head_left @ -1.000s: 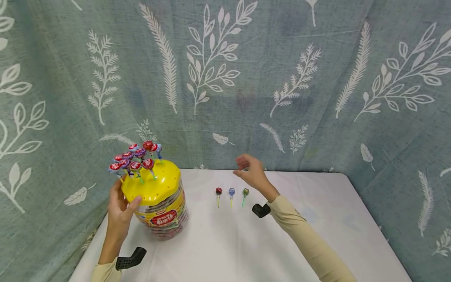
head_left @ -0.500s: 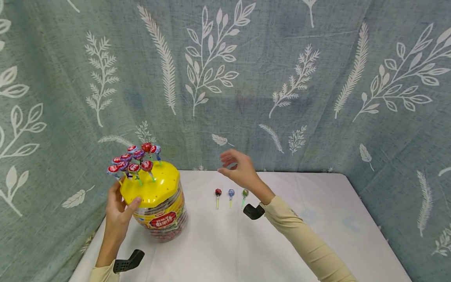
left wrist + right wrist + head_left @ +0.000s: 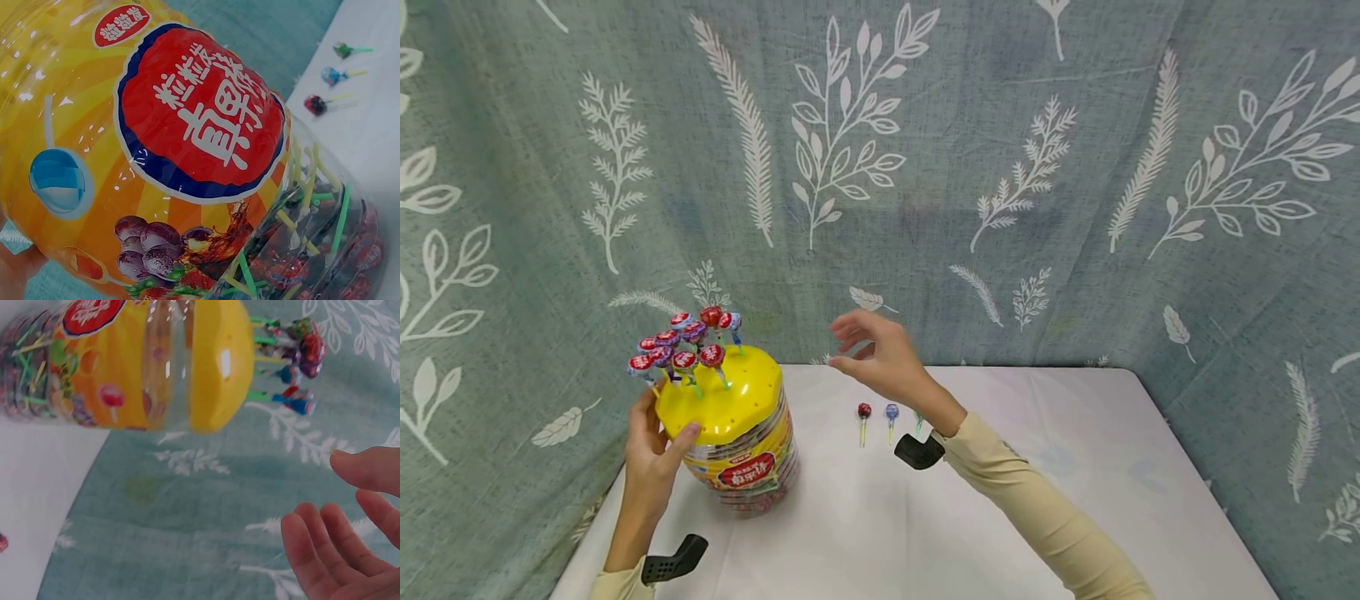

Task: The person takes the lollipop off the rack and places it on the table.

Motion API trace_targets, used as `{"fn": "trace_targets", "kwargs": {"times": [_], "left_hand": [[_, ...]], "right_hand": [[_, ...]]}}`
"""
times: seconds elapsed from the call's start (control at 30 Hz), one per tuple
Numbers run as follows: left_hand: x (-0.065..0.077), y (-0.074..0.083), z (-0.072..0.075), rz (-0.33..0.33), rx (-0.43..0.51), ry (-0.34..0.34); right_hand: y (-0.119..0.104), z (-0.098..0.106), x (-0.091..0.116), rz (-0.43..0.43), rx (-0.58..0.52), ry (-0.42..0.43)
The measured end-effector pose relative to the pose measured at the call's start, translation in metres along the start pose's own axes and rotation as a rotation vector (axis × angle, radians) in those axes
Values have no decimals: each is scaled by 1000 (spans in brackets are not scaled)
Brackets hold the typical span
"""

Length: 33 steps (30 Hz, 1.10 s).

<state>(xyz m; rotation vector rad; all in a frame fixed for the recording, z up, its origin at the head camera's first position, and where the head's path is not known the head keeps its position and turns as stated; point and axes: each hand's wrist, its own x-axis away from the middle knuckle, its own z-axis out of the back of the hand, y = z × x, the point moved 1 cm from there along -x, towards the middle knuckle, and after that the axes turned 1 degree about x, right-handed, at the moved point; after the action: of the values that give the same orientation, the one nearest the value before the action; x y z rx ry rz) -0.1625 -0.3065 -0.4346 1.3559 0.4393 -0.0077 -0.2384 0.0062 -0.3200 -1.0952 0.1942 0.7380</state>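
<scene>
A big clear jar (image 3: 752, 471) of lollipops with a yellow lid (image 3: 737, 404) stands at the left of the table. Several wrapped lollipops (image 3: 711, 354) stick up from the lid by their sticks. My left hand (image 3: 651, 454) grips the jar at its upper left side, thumb at the lid's edge; some of its fingers are hidden behind the jar. In the air to the right of the jar, my right hand (image 3: 880, 354) holds nothing, thumb and fingers apart. Below it on the table lie a red lollipop (image 3: 864, 411), a blue lollipop (image 3: 892, 412) and a green lollipop (image 3: 342, 50), partly hidden by the right wrist in the head view.
A white cloth (image 3: 1037, 500) covers the table. Behind and at both sides hangs a green curtain (image 3: 925, 208) with white leaf prints. Inside the jar, more lollipops with green and yellow sticks (image 3: 340, 219) show through its lower part.
My right hand has moved left toward the jar, and its wrist now partly covers the green lollipop. The left hand and jar have stayed in place.
</scene>
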Motion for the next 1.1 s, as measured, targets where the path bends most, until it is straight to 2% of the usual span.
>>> {"fn": "trace_targets", "kwargs": {"times": [0.27,0.6,0.8,1.1], "left_hand": [[-2,-3,-1,-40,16,10],[1,-2,-1,-3,-34,26],[3,-3,1,8,-45,31],[0,-5,-1,-12,20,36]], "right_hand": [[-13,-17,-9,47,-28,-35],[-24,-52,-18,70,-33,-101],[-27,-72,-23,64,-77,-99],[-29,-99,-33,65,-108,-76]]}}
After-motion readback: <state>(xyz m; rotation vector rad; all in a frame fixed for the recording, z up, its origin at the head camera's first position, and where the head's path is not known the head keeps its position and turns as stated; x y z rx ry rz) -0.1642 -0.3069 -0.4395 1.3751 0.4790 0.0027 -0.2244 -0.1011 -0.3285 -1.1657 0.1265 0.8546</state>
